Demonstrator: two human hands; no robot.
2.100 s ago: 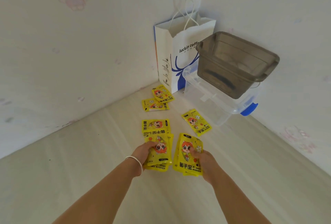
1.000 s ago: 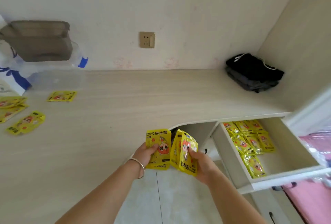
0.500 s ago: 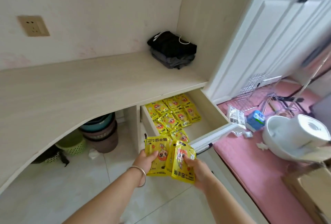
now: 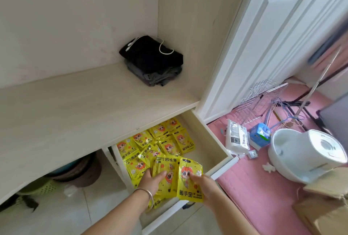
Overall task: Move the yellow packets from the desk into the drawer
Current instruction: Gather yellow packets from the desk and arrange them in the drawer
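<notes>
You hold two bunches of yellow hand-warmer packets directly over the open drawer (image 4: 212,140). Your left hand (image 4: 151,181) pinches its bunch (image 4: 165,167) with the thumb across the face; your right hand (image 4: 204,184) grips its packet (image 4: 190,180) by the right edge, long axis running toward the drawer's back. The free floor lies right of and behind the packets already inside (image 4: 160,142), so your right hand is nearer that gap. Release likely needs only a short drop.
</notes>
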